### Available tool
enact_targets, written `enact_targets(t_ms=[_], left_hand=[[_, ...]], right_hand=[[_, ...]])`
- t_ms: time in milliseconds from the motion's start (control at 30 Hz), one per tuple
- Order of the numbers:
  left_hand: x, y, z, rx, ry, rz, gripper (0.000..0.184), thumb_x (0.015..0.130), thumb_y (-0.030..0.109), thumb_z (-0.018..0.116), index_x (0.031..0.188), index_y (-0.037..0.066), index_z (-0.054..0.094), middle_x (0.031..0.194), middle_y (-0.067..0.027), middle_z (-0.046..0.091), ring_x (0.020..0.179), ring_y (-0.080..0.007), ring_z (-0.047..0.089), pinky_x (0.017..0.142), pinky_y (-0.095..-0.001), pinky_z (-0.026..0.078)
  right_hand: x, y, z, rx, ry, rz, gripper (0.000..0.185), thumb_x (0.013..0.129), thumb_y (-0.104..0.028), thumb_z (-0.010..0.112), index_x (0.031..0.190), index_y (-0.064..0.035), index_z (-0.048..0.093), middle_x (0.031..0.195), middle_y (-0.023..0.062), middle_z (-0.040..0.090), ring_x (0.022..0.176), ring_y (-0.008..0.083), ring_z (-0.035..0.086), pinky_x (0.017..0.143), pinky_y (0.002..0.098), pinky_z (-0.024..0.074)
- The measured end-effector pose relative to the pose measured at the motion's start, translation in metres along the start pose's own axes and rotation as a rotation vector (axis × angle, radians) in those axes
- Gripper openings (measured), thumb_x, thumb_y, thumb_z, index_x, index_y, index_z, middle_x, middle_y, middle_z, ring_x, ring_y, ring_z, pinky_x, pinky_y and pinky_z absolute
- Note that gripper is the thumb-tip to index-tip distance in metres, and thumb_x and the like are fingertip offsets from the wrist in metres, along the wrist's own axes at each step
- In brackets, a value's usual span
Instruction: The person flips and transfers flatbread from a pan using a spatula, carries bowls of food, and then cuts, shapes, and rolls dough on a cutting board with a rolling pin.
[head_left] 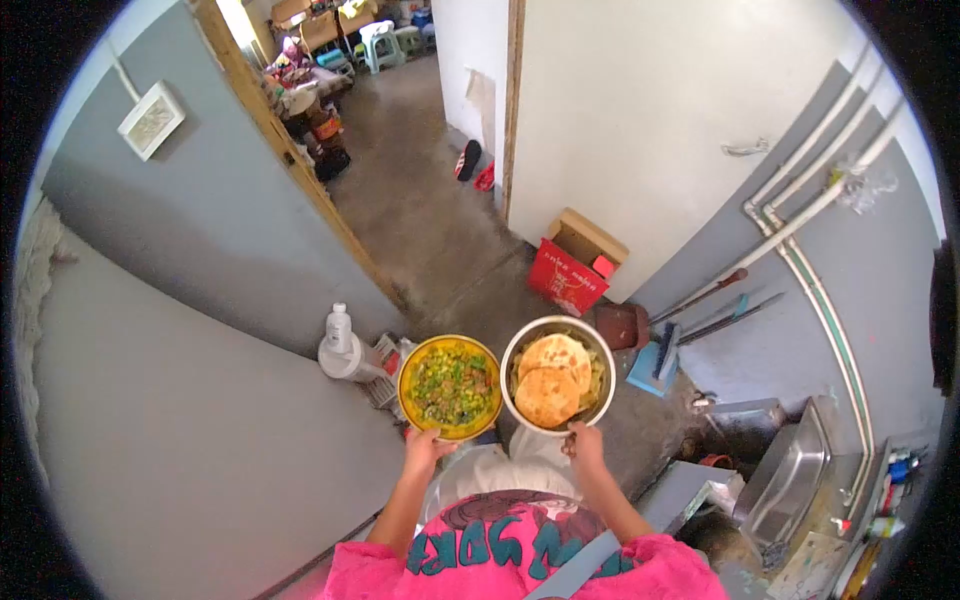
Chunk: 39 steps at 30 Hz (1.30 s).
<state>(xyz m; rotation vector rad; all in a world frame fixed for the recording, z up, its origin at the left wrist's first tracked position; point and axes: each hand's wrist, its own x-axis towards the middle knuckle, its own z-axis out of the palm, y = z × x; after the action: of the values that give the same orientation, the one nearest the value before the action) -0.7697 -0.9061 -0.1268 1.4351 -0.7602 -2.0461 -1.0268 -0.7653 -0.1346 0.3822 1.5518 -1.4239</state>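
Observation:
My left hand [426, 449] grips the near rim of a yellow bowl [402, 408] that holds a chopped green and brown vegetable dish [452, 385]. In my right hand [582, 444] is the near rim of a steel bowl [609, 395]. Two round browned flatbreads [548, 396] lie in it, overlapping, on top of pale greenish food. Both bowls are level in front of my body, side by side, with their rims almost touching. The fingers under each bowl are hidden.
Ahead is a doorway with a wooden frame [290, 160]. A red cardboard box [568, 280] stands by the white door [640, 120]. Dustpans and a blue brush [666, 350] lean at the right, near a metal sink [800, 470]. At left stands a white bottle [339, 325].

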Motion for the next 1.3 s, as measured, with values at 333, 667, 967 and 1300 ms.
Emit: enact_targets(t_ms=[333,667,967,1300], left_hand=[[0.132,0.055,0.031,-0.085,0.125,-0.034,0.038,0.084,0.01,0.047,0.118,-0.006,0.044,0.103,-0.0215,0.061,0.082,-0.0318,0.066,0.064,-0.0364,0.057],[0.294,0.106,0.072,-0.313,0.19,-0.047,0.04,0.082,0.014,0.057,0.117,-0.002,0.047,0.105,-0.019,0.062,0.086,-0.0312,0.065,0.071,-0.04,0.056],[0.379,0.139,0.147,-0.376,0.383,-0.011,0.03,0.085,0.006,0.05,0.113,-0.003,0.047,0.098,-0.0191,0.062,0.077,-0.0308,0.066,0.063,-0.0389,0.059],[0.456,0.139,0.099,-0.397,0.417,0.026,0.037,0.085,0.007,0.052,0.119,-0.003,0.041,0.102,-0.0221,0.061,0.079,-0.0334,0.066,0.064,-0.0401,0.06]], right_hand=[[0.119,-0.089,0.097,-0.055,-0.043,0.005,0.014,0.079,-0.008,0.054,0.069,-0.0048,0.045,0.048,0.0022,0.035,0.037,0.0147,0.033,0.04,0.0314,0.0329],[0.281,-0.22,0.216,-0.355,-0.131,-0.015,0.013,0.08,-0.009,0.057,0.071,-0.0006,0.051,0.053,0.0044,0.045,0.039,0.0152,0.04,0.039,0.0326,0.0387],[0.379,-0.29,0.274,-0.364,-0.234,0.126,0.009,0.08,-0.01,0.055,0.082,-0.0054,0.048,0.06,0.0026,0.042,0.041,0.0147,0.036,0.041,0.032,0.0332],[0.467,-0.243,0.33,-0.395,-0.282,0.214,0.011,0.081,-0.007,0.053,0.073,-0.0053,0.045,0.048,0.0035,0.036,0.038,0.016,0.035,0.039,0.0326,0.0323]])
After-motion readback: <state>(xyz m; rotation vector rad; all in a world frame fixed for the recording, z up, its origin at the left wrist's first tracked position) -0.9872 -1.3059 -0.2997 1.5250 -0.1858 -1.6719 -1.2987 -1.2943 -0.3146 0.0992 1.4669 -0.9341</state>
